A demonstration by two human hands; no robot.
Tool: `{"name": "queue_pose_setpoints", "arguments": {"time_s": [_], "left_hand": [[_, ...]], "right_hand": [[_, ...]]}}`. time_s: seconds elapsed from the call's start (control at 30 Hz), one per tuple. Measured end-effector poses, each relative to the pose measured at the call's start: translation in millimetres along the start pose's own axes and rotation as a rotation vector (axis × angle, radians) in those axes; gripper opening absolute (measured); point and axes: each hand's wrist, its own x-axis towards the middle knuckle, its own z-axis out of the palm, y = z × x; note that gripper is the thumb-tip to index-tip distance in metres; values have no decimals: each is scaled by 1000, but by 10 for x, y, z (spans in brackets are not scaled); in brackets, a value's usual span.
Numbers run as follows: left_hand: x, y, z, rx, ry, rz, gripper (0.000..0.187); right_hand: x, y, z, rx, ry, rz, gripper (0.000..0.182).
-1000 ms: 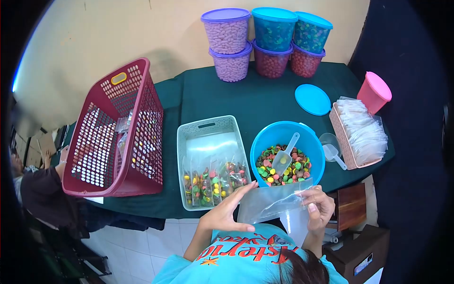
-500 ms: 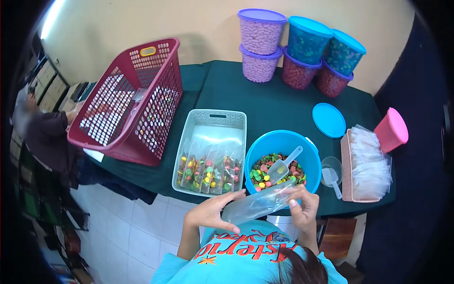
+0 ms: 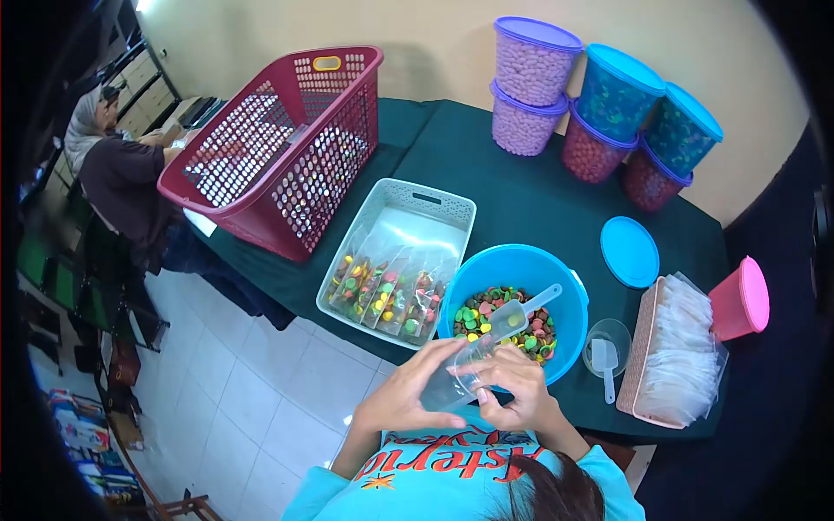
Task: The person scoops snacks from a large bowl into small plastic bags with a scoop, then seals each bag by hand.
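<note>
A clear plastic bag (image 3: 447,392) is between my two hands in front of my chest, with nothing visible inside. My left hand (image 3: 401,392) grips it from the left, thumb below and fingers above. The fingers of my right hand (image 3: 514,389) are bent and pinched at the bag's right end. Just beyond my hands stands a blue tub (image 3: 569,300) of round, flat, multicoloured sweets (image 3: 539,334). A clear scoop (image 3: 514,317) rests on the sweets. To the left, a pale tray (image 3: 395,239) holds several clear bags (image 3: 382,291) filled with similar sweets.
A large maroon basket (image 3: 287,204) stands at left. Lidded tubs (image 3: 537,82) are stacked along the wall. At right lie a blue lid (image 3: 630,252), a clear bowl with a white scoop (image 3: 605,360), a pink basket of clear bags (image 3: 682,347) and a pink container (image 3: 738,300). Another person (image 3: 130,182) stands at far left.
My right hand has moved left and closer to my left hand, and the bag no longer stretches out between them. The view has shifted, showing more of the other person.
</note>
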Motion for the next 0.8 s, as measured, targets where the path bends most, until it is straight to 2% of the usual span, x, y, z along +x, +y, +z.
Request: {"name": "queue_pose_setpoints", "arguments": {"time_s": [0.1, 0.17, 0.27, 0.33, 0.37, 0.43, 0.47, 0.53, 0.57, 0.63, 0.67, 0.73, 0.8], "left_hand": [[28, -27, 118, -1, 58, -48, 84], [13, -30, 168, -32, 79, -91, 83], [-30, -54, 205, -100, 106, -152, 84], [-48, -97, 189, -133, 108, -177, 84], [-55, -134, 174, -177, 136, -164, 85], [-61, -232, 125, -225, 168, -137, 88], [-47, -239, 107, -226, 148, -135, 88], [-11, -248, 62, -364, 179, -202, 101], [13, -260, 50, -377, 186, -183, 102], [59, -312, -33, -344, 116, -132, 97], [88, -339, -79, -312, 75, -79, 91], [138, -386, -165, -349, 57, -54, 92], [168, -470, -261, -388, 41, -33, 93]], "right_hand": [[15, 25, -21, 25, -48, -22, 9], [6, 66, -31, 22, -103, -7, 4], [77, 89, -110, 54, -173, -47, 7], [103, 161, -206, 171, 2, -41, 6], [144, 226, -315, 130, 90, -54, 8], [214, 371, -513, -28, 203, 63, 11], [267, 456, -591, -203, 143, 143, 11], [245, 709, -616, -490, -97, 257, 17], [159, 826, -591, -498, -79, 275, 17], [20, 1030, -540, -942, -501, 379, 24], [-24, 1073, -521, -948, -486, 401, 24], [-78, 1118, -476, -1028, -801, 576, 28], [-56, 1095, -470, -1014, -837, 600, 25]]}}
